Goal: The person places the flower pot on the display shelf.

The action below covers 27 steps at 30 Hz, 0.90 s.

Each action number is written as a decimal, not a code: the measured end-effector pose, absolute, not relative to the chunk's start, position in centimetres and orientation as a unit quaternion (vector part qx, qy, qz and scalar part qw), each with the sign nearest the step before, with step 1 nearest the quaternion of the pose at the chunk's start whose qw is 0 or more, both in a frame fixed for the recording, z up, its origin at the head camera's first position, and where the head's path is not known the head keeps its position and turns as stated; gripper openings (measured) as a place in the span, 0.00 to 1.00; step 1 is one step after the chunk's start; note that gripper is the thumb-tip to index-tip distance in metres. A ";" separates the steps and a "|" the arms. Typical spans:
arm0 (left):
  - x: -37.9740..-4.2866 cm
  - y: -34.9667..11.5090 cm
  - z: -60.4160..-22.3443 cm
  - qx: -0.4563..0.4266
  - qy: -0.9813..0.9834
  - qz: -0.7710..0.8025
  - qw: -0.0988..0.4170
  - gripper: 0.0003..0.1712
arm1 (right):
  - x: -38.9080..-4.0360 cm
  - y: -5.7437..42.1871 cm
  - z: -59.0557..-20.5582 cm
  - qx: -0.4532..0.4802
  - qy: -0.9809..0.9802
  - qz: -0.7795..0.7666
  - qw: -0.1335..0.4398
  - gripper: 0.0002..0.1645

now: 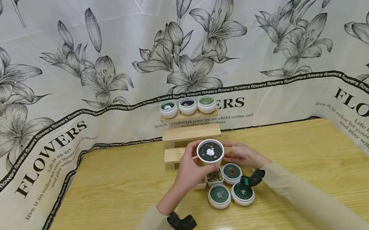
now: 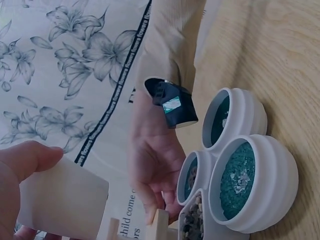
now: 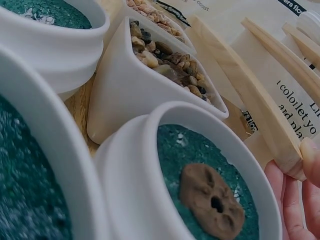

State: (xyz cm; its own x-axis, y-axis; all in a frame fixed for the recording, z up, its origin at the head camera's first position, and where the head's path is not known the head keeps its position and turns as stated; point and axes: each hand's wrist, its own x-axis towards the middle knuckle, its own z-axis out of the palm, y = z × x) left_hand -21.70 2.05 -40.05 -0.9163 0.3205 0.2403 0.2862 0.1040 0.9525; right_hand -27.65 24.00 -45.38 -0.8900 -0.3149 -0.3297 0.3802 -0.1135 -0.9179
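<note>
In the head view we see the left hand (image 1: 189, 170) gripping a white cup (image 1: 211, 162) above the table (image 1: 119, 202), before the wooden stand (image 1: 190, 132); if the wrist tips, the dark filling (image 1: 203, 149) could run or slide, though we cannot tell whether it is set; carried too low, the cup could knock the white bowls (image 1: 221, 205) beneath; it looks round, with a pale bumpy lump (image 1: 210, 152) near the middle of its top.

In the left wrist view we see the cup's side, smooth and plain; a slack thumb could let it slip.

In the right wrist view we find the right hand (image 3: 297, 207) pinching a board's end (image 3: 250, 95); a tug could shift the stand; the brown disc (image 3: 212, 200) lies in a bowl nearby.
</note>
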 end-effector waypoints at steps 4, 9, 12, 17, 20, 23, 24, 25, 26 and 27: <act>-22.3 2.4 -39.6 0.204 0.743 0.637 0.010 0.43 | -27.7 24.0 -45.2 0.034 0.633 -0.738 0.231 0.37; -22.8 2.9 -38.9 0.200 0.751 0.630 0.002 0.43 | -27.6 23.9 -45.0 0.055 0.639 -0.733 0.226 0.32; -23.1 3.2 -38.4 0.200 0.752 0.628 -0.006 0.43 | -27.5 23.8 -45.0 0.052 0.635 -0.737 0.226 0.29; -23.8 3.6 -38.0 0.217 0.727 0.651 -0.005 0.42 | -27.4 23.9 -45.1 0.042 0.632 -0.741 0.224 0.33; -24.3 3.8 -37.8 0.208 0.725 0.657 -0.003 0.42 | -27.5 23.9 -45.2 0.046 0.635 -0.738 0.222 0.33; -24.8 3.9 -37.6 0.186 0.735 0.652 -0.004 0.42 | -27.5 23.9 -45.2 0.042 0.638 -0.736 0.222 0.34; -24.9 4.0 -37.5 0.179 0.737 0.652 -0.004 0.42 | -27.5 23.9 -45.2 0.042 0.639 -0.735 0.222 0.34; -25.1 4.1 -37.4 0.175 0.738 0.651 -0.004 0.43 | -27.5 24.0 -45.2 0.041 0.640 -0.734 0.222 0.35; -25.3 4.1 -37.4 0.173 0.739 0.651 -0.004 0.43 | -27.5 24.0 -45.2 0.040 0.641 -0.734 0.222 0.36; -25.4 4.2 -37.3 0.171 0.739 0.652 -0.004 0.42 | -27.5 24.0 -45.2 0.038 0.641 -0.733 0.223 0.36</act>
State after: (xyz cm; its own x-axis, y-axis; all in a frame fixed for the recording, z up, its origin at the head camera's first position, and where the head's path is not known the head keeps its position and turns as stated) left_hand -25.44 4.16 -37.34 -0.9418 0.2472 0.2277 0.2565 0.0911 0.9622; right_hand -27.46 24.00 -45.23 -0.8973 -0.2781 -0.3428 0.3768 -0.0780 -0.9230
